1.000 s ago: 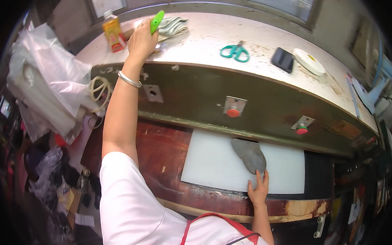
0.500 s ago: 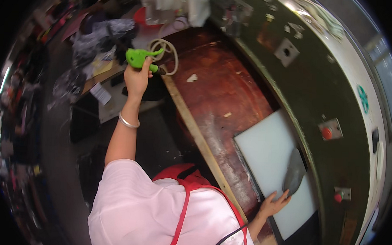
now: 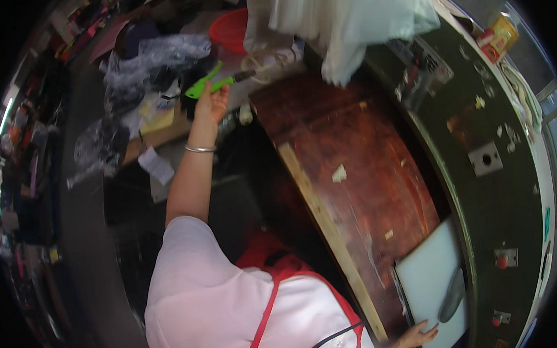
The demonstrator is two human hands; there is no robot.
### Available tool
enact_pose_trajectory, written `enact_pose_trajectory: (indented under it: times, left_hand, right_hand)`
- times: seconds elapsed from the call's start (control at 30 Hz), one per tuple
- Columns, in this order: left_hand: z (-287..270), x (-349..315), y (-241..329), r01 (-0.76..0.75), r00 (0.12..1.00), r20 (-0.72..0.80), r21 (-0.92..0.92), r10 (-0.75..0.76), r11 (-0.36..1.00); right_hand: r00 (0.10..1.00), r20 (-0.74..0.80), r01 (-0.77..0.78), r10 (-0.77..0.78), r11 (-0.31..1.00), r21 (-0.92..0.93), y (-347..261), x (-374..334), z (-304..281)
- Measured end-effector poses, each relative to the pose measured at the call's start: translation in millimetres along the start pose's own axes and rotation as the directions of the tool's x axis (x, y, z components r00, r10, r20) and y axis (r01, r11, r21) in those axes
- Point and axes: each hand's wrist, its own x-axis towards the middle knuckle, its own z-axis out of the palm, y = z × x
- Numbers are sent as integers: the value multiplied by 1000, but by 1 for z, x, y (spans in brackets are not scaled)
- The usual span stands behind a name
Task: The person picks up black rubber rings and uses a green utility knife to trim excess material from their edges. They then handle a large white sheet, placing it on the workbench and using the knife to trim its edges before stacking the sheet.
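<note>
My left hand, at the end of an outstretched arm with a silver bangle, is closed round a bright green lever-handled gun. A dark fitting joins the gun to a pale, looped hose. My right hand rests at the near left edge of a white board, fingers stretched out. Just beyond its fingertips lies a dark grey, sole-shaped piece on the board. Whether the fingers touch that piece is hard to make out.
Under the white board spans a worn reddish-brown surface with a wooden edge strip. Along the right runs a dark green machine panel with red buttons. White cloth hangs at the far side, near a red basin. Plastic bags clutter the left.
The view has swung, so the board and brown surface sit farther right and lower. My left hand with the green gun is farther from the brown surface, and the gun is turned differently.
</note>
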Motion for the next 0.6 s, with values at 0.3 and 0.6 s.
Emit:
enact_pose_trajectory:
  times: [0.3, 0.6]
  left_hand:
    - [6, 246, -94, 447, 894, -183, 323, -408, 834]
    - [-75, 297, -130, 395, 912, -349, 599, -218, 696]
  right_hand:
    - [958, 228, 207, -175, 971, -124, -148, -64, -26]
    - [899, 437, 94, 17, 968, -231, -171, -81, -63]
